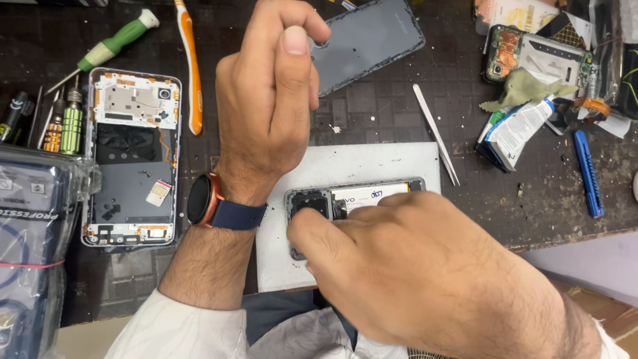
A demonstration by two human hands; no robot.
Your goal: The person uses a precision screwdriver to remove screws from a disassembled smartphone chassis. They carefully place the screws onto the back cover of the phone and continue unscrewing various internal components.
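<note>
The opened phone (362,196) is laid on a white mat (372,163) at the near edge of the dark surface (379,110), its long axis running left to right, its camera end to the left. It is mostly covered by the right hand (425,272), which is pressed onto it from the near side, thumb beside the camera end, nothing seen to be held. The left hand (269,100) is raised above and behind the phone, wrist bent, fingers curled shut in a loose fist; whether something small is pinched cannot be told. A second opened phone (133,156) is seen to the left, a white spudger (435,133) to the right.
</note>
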